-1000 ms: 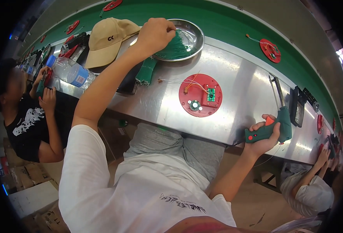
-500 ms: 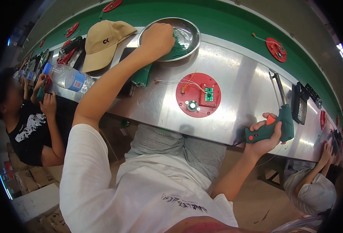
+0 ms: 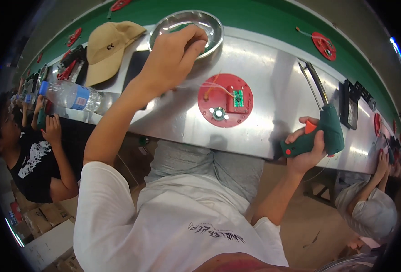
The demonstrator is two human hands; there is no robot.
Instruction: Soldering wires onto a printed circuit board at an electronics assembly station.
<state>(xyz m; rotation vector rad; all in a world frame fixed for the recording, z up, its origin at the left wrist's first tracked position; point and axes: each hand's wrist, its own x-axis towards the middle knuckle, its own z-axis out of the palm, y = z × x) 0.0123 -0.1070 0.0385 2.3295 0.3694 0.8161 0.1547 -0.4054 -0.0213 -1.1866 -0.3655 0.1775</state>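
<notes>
At the frame's top, our left hand [image 3: 173, 56] pinches closed inside the metal bowl [image 3: 214, 28], contents unseen; our right hand [image 3: 305, 147] at right grips the green screwdriver [image 3: 325, 129].

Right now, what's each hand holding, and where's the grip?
Right hand: green soldering gun, grip around its handle. Left hand: fingertips over the metal bowl; any held thing is hidden.

Bare steel table [image 3: 273, 77] between red disc [image 3: 225, 100] and green electric screwdriver [image 3: 320, 131]: open lane. Left hand [image 3: 173, 56] blocks near rim of metal bowl [image 3: 186, 22]. Tan cap [image 3: 107, 43], water bottle [image 3: 68, 95] crowd left end. Black fixture [image 3: 349, 109] just right of screwdriver.
</notes>
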